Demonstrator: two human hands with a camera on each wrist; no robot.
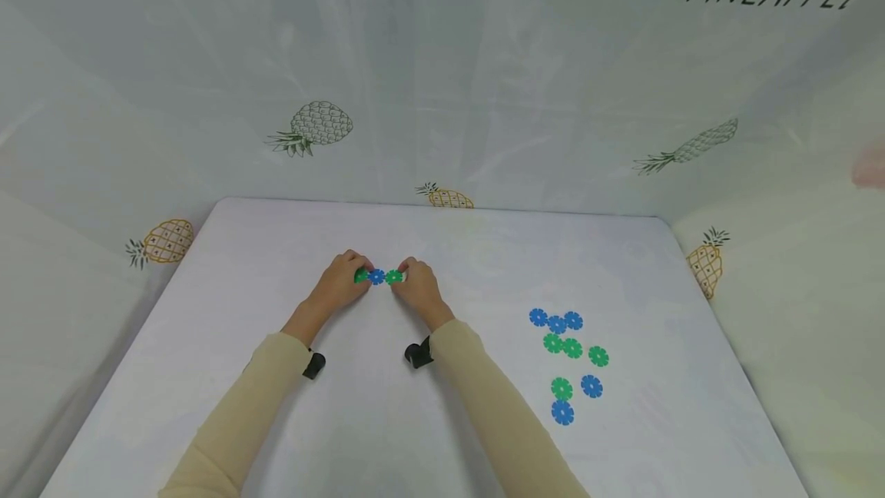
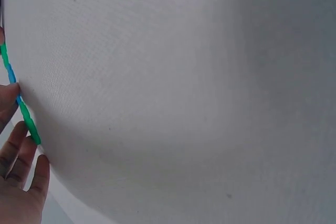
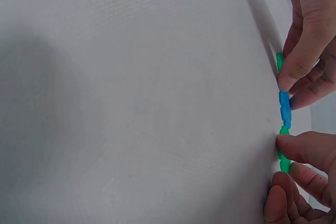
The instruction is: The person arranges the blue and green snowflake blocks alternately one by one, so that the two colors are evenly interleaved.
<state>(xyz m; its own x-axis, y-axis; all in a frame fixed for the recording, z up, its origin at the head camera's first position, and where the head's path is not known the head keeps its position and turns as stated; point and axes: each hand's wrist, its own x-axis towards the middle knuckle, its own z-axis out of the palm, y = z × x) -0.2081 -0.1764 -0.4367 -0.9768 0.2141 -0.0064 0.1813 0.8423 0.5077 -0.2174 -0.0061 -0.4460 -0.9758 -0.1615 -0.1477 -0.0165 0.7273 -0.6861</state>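
Observation:
A short row of interlocking notched discs lies between the hands in the head view: a left green disc [image 1: 361, 275], a blue disc [image 1: 376, 277] and a right green disc [image 1: 393, 277]. Their edges meet. The left hand [image 1: 343, 283] pinches the left end, its thumb reaching the blue disc's edge and its fingers covering part of the green one. On the other end, the right hand [image 1: 420, 289] pinches the right green disc between thumb and fingers. Seen edge-on in the right wrist view, the blue disc [image 3: 285, 109] sits between both thumbs, close to the white tabletop.
Right of the arms, more notched discs lie on the white table [image 1: 484, 267]: several blue discs [image 1: 557, 324] and several green discs [image 1: 572, 348], some touching. A pineapple-print curtain [image 1: 484, 98] stands behind the table. Each wrist wears a black camera [image 1: 418, 354].

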